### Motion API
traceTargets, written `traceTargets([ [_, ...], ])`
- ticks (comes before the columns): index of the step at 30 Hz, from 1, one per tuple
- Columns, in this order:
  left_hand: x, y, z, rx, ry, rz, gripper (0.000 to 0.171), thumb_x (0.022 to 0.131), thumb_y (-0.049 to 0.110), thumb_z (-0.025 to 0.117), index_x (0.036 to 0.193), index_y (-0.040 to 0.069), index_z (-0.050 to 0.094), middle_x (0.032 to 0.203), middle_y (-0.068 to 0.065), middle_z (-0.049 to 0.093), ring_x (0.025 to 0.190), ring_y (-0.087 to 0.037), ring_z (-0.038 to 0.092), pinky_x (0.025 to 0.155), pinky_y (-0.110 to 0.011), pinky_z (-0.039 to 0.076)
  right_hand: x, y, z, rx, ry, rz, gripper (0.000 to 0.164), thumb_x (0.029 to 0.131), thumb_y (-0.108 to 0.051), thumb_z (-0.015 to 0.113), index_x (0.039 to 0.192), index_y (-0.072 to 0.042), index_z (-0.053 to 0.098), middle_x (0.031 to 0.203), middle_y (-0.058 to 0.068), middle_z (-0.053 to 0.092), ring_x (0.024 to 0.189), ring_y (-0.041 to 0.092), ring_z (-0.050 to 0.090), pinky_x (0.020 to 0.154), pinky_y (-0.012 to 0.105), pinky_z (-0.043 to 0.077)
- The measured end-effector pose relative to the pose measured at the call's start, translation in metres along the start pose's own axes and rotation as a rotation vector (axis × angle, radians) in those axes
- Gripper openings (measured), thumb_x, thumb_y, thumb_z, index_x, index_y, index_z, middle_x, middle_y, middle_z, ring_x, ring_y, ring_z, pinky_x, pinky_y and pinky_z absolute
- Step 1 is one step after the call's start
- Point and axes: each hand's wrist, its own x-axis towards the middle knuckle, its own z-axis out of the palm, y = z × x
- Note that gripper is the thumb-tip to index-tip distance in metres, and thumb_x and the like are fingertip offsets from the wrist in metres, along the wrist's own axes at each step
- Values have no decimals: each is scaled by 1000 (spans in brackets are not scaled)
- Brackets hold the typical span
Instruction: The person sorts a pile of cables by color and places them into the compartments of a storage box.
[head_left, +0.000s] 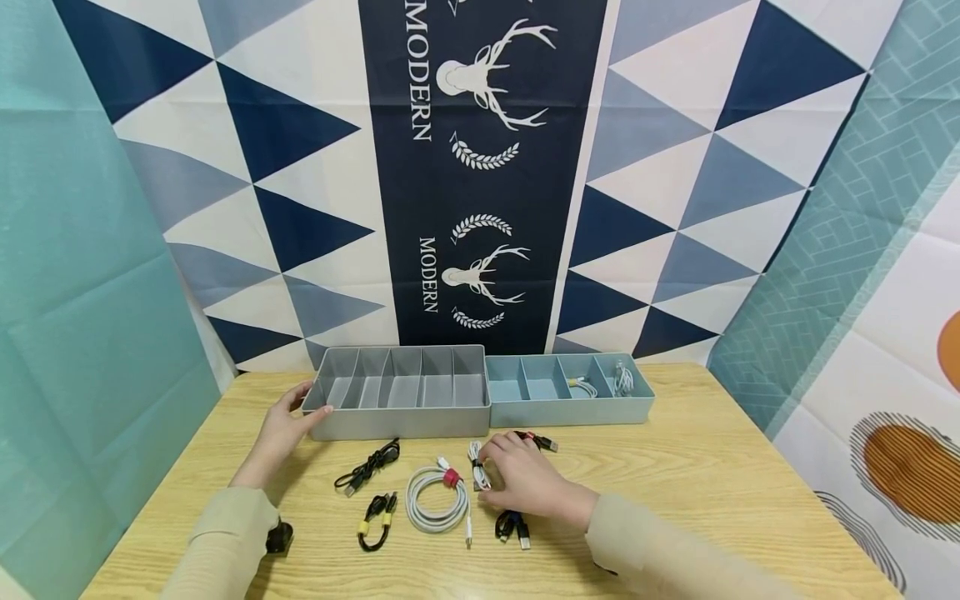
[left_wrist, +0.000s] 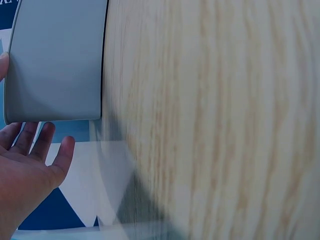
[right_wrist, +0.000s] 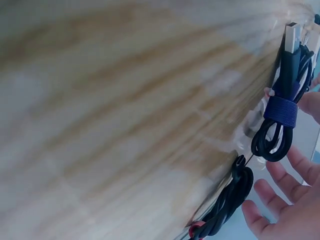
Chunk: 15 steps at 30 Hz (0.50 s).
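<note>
My left hand (head_left: 288,423) holds the left end of a grey divided box (head_left: 401,423). Its thumb lies over the front rim, and the other fingers reach round the end wall. In the left wrist view, the spread fingers (left_wrist: 37,140) show beside that wall. My right hand (head_left: 525,477) is at a bundled white cable (head_left: 478,465), fingers and thumb spread along its right side. Close by lie a black USB cable with a blue tie (right_wrist: 281,111) and a black cable with a red tie (right_wrist: 227,200), partly behind the hand in the head view.
A blue divided box (head_left: 570,412) adjoins the grey one, with white cables (head_left: 623,380) in its right compartments. On the wooden table (head_left: 697,467) lie a coiled grey-white cable with a red tie (head_left: 437,500), a black cable (head_left: 367,467) and a black cable with yellow ties (head_left: 377,523).
</note>
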Motion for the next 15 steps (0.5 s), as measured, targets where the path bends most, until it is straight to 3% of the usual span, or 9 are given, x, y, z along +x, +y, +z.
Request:
traceTargets([
  [8, 1, 0, 0, -6, -2, -3, 87, 86, 45, 66, 150, 5, 23, 148, -25, 29, 136, -39, 28, 108, -55, 29, 5, -3, 1, -47, -65, -9, 40, 76, -42, 76, 104, -17, 61, 104, -3, 62, 97, 17, 51, 87, 45, 42],
  [15, 1, 0, -1, -16, 1, -6, 88, 85, 46, 66, 150, 5, 23, 148, -24, 29, 136, -39, 28, 108, -55, 28, 7, -1, 3, -54, -51, -16, 31, 77, -35, 76, 99, -18, 61, 89, -9, 61, 91, 15, 51, 82, 41, 43],
])
